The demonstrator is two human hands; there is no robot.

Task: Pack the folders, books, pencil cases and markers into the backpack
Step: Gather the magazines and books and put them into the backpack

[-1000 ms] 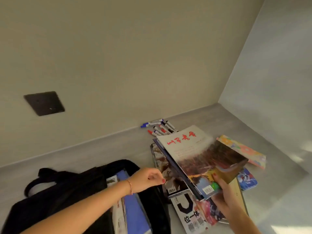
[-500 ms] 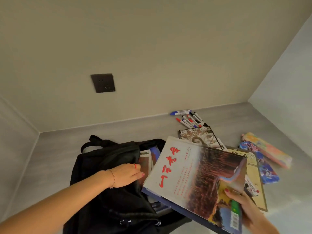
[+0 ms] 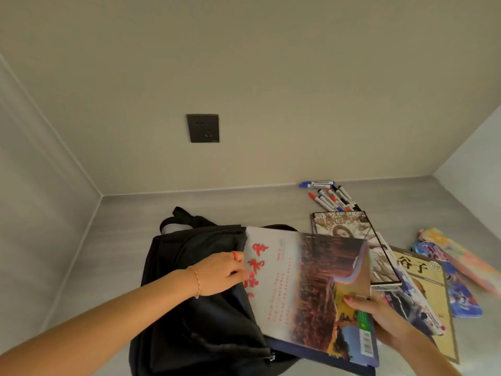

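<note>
The person is leaning over a grey surface boxed in by pale walls, and a black backpack [image 3: 200,302] is lying on it at the near left, its strap loop pointing to the far side. The left hand [image 3: 221,272] is resting on the backpack's right edge, fingers curled down into the fabric by the opening; whether it is actually pinching the cloth I cannot tell, because the book is covering the fingertips. The right hand [image 3: 379,313] is gripping a stack of books [image 3: 306,289] by its near right corner, thumb pressed on the top cover. That cover is showing red characters on white and a brownish landscape, and its right edge is curling upward. The stack's left end is lying over the backpack's opening, right against the left hand.

To the right, more books [image 3: 423,283] are lying fanned on the surface, a pale illustrated cover farther off and a yellow-cream one nearer, partly hidden under the right hand. Farther right, two pencil cases [image 3: 461,270] are lying side by side, one blue, one pastel. Near the far wall, a loose cluster of markers [image 3: 332,198] is lying just beyond the books. A dark wall socket [image 3: 202,128] is sitting on the far wall.
</note>
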